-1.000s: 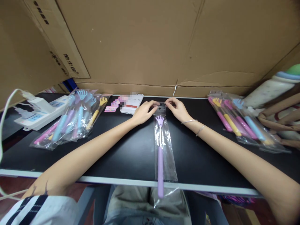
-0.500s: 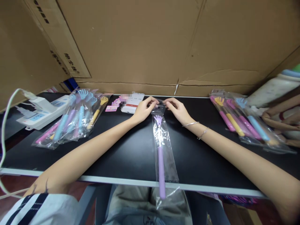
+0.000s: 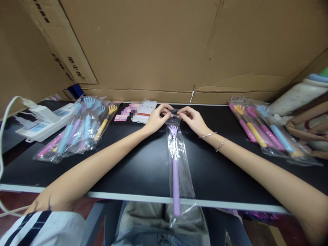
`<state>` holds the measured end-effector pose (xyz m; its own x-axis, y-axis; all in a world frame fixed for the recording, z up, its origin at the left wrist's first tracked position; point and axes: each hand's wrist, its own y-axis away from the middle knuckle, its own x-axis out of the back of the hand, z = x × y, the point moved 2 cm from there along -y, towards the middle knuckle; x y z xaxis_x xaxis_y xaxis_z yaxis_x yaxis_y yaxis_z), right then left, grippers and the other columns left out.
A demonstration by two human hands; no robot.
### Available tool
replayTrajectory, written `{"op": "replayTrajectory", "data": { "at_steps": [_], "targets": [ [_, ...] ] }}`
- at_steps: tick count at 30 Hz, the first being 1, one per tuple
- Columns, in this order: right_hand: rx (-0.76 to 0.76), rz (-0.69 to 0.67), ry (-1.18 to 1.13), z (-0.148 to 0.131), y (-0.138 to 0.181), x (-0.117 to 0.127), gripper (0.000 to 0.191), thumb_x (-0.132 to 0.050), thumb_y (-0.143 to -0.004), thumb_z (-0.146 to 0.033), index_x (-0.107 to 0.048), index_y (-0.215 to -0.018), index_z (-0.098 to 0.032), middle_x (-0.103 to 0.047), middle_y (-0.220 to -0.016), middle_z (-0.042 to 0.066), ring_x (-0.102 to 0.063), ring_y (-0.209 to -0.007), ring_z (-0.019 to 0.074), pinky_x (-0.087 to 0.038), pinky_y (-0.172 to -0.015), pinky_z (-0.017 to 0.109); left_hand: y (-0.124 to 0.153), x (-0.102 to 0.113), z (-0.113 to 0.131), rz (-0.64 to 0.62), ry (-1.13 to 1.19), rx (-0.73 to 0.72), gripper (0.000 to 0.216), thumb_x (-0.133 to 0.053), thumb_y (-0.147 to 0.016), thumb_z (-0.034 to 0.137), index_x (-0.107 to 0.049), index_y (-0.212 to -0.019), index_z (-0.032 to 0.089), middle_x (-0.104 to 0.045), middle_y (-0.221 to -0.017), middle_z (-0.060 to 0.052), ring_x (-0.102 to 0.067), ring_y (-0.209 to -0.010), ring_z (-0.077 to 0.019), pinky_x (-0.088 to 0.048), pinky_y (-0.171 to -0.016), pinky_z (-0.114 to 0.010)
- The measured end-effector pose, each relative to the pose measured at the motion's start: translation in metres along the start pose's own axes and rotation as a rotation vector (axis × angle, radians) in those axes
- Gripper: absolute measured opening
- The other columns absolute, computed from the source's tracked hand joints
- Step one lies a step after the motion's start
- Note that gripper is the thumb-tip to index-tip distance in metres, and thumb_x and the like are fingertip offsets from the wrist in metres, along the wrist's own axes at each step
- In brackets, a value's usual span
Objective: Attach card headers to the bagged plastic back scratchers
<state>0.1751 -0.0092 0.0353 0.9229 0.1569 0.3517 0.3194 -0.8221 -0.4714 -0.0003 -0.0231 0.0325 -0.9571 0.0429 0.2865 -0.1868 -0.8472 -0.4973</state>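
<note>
A purple back scratcher (image 3: 176, 184) with a hand-shaped head lies inside a clear plastic bag (image 3: 185, 171), its handle sticking out past the table's front edge. My left hand (image 3: 158, 119) pinches the upper left corner of the bag between thumb and fingers. At the upper right corner, my right hand (image 3: 192, 120) does the same, with two thin bracelets on that wrist. Between the fingertips the top of the bag is stretched flat and looks dark against the table.
Bagged back scratchers (image 3: 87, 126) in several colours lie at left beside a white power strip (image 3: 46, 123). Small pink cards (image 3: 121, 118) and a phone (image 3: 145, 112) lie behind my left hand. More bagged scratchers (image 3: 263, 130) and a bottle (image 3: 294, 95) stand at right. Cardboard (image 3: 153, 51) walls the back.
My fingertips have shifted slightly at the bag's top edge, both hands still pinching it. The scratcher stays in place; the whole view has moved a little.
</note>
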Motion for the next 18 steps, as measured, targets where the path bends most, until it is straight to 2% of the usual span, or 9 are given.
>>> {"op": "replayTrajectory", "data": {
  "at_steps": [10, 18],
  "targets": [
    [0.023, 0.039, 0.003, 0.0036, -0.001, 0.0021, 0.017, -0.064, -0.077, -0.034, -0.06, -0.084, -0.019, -0.067, -0.086, 0.004, -0.062, -0.08, 0.0168, -0.05, -0.071, 0.032, -0.0001, -0.0005, -0.0019, -0.032, -0.08, -0.02, 0.019, -0.058, -0.082, 0.023, -0.054, -0.1, 0.018, -0.066, -0.086, -0.002, -0.064, -0.083, -0.0119, -0.044, -0.065, -0.021],
    [0.019, 0.034, 0.03, 0.0036, -0.001, 0.0026, 0.015, -0.064, -0.075, -0.029, -0.058, -0.085, -0.019, -0.066, -0.088, 0.004, -0.062, -0.081, 0.0162, -0.049, -0.067, 0.029, 0.0024, -0.0013, 0.0015, -0.044, -0.182, -0.026, 0.021, -0.057, -0.082, 0.024, -0.055, -0.103, 0.019, -0.068, -0.085, -0.002, -0.063, -0.08, -0.0128, -0.045, -0.067, -0.024]
  ]
}}
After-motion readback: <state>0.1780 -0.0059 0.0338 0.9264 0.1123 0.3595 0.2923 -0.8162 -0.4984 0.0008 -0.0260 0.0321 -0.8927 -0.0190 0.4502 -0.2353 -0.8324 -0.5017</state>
